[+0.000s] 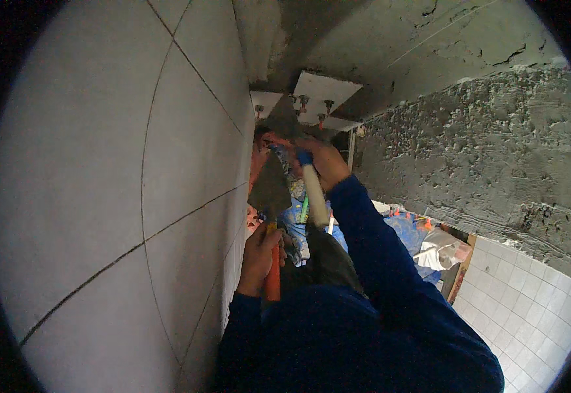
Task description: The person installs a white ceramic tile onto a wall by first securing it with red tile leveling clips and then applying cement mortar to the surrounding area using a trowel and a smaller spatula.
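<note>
My left hand [257, 254] is closed around the orange handle of a trowel [272, 278], whose broad grey blade [269, 187] points away from me beside the tiled wall. Farther off, my right hand [326, 162] grips a second trowel by its pale handle [314, 196], close to a blue collar. A grey, pointed shape that looks like its blade [282, 123] reaches toward the far wall, though dim light blurs its outline. Just beyond is a white tile piece [324, 92] with several small dark and red fittings along its lower edge.
Large pale tiles [89, 164] cover the wall close on my left. Rough grey mortar [481, 137] coats the right wall. Below lie blue and white bags [406, 236], a wooden strip [462, 268] and small white tiles [521, 295].
</note>
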The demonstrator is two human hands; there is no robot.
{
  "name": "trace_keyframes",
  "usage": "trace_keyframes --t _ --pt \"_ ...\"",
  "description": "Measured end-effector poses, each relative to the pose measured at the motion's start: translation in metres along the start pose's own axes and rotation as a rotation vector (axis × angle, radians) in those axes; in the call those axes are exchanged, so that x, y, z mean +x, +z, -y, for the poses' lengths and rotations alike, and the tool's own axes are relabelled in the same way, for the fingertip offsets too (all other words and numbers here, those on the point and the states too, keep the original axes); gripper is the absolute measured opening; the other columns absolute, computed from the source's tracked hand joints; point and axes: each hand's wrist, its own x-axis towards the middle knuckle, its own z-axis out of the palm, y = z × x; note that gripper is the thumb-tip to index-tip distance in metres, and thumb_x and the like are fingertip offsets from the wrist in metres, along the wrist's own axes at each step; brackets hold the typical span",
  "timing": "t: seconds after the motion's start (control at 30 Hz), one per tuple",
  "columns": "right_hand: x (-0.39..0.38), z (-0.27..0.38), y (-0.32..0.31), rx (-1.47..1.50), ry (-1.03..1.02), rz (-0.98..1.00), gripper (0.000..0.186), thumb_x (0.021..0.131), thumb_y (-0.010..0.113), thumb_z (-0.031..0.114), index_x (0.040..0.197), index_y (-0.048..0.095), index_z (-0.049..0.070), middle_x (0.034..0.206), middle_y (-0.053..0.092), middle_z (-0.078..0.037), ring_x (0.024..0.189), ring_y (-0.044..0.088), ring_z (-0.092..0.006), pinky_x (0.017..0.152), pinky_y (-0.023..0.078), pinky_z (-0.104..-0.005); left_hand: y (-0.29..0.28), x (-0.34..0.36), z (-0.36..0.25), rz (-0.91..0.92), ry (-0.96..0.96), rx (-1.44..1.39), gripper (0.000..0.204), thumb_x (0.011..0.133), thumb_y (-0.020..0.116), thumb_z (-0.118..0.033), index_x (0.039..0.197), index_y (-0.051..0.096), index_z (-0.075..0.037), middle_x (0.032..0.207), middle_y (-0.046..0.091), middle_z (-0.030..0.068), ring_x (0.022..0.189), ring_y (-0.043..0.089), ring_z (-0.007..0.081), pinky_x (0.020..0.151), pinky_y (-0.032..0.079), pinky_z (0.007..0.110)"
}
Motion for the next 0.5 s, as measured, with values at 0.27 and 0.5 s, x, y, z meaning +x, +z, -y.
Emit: trace_keyframes --t 0.27,0.5 --pt "0.041 0.029 0.023 -0.95 -0.441 -0.218 0.056 0.079 0.072 0.024 0.126 0.063 -0.004 0.11 0.07 -0.026 0.097 0.071 -0.0379 0.084 0.057 -0.0405 -0.001 -0.001 0.003 -0.004 -0.04 0.039 0.033 0.1 0.06 -0.025 0.126 0.058 -0.005 0.08 0.063 0.0037 0.059 0.06 0.013 0.051 0.051 0.029" --pt "0.039 0.064 0.058 0.172 -0.236 -0.2 0.043 0.097 0.054 0.016 0.136 0.056 -0.001 0.1 0.071 -0.016 0.08 0.07 -0.03 0.074 0.058 -0.0382 0.004 -0.005 -0.004 -0.018 -0.021 0.037 0.035 0.1 0.062 -0.033 0.125 0.06 -0.008 0.079 0.06 0.0026 0.06 0.06 0.013 0.052 0.049 0.028"
